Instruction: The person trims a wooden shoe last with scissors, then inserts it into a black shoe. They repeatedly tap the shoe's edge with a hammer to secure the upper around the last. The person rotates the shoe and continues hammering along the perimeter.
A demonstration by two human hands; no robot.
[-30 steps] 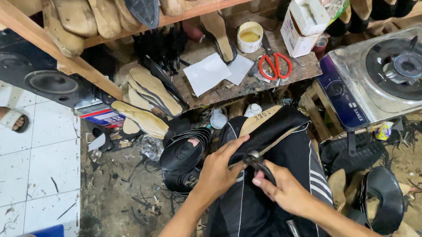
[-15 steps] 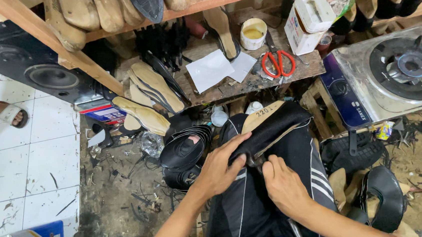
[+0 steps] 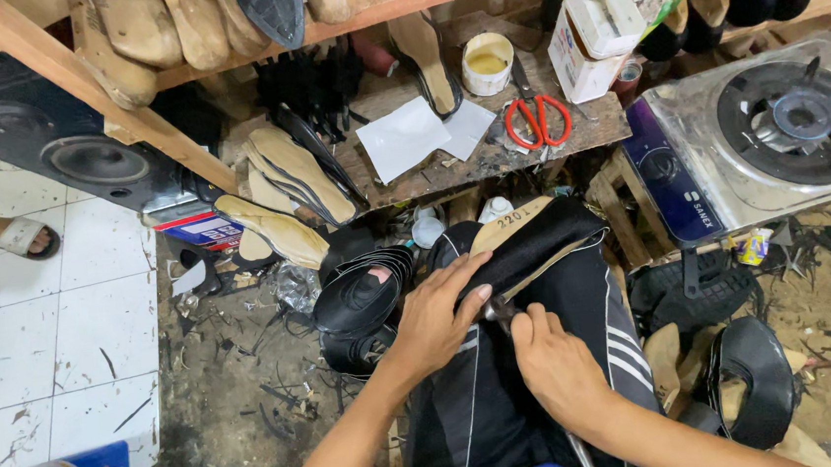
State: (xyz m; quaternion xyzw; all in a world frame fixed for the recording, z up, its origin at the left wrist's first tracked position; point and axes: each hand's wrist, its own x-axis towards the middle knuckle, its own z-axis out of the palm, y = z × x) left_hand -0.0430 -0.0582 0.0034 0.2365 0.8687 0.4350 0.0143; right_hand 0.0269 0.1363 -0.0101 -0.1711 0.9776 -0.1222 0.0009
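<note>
A shoe last covered in black material (image 3: 535, 239), its tan sole side up, rests on my lap over black trousers with white stripes (image 3: 507, 394). My left hand (image 3: 437, 316) grips the near end of the black material. My right hand (image 3: 554, 366) is closed around a small metal tool (image 3: 497, 313), whose tip touches the edge of the material beside my left thumb.
A wooden board (image 3: 488, 149) holds red scissors (image 3: 537, 120), a glue tub (image 3: 488, 63), white paper and insoles (image 3: 297, 169). A single-burner gas stove (image 3: 773, 131) stands at right. Black shoe parts (image 3: 361, 297) lie on the dirty floor. Another person's sandalled feet (image 3: 1, 236) are at left.
My hands have shifted slightly along the material's edge, and the view has drifted a little. Otherwise little differs.
</note>
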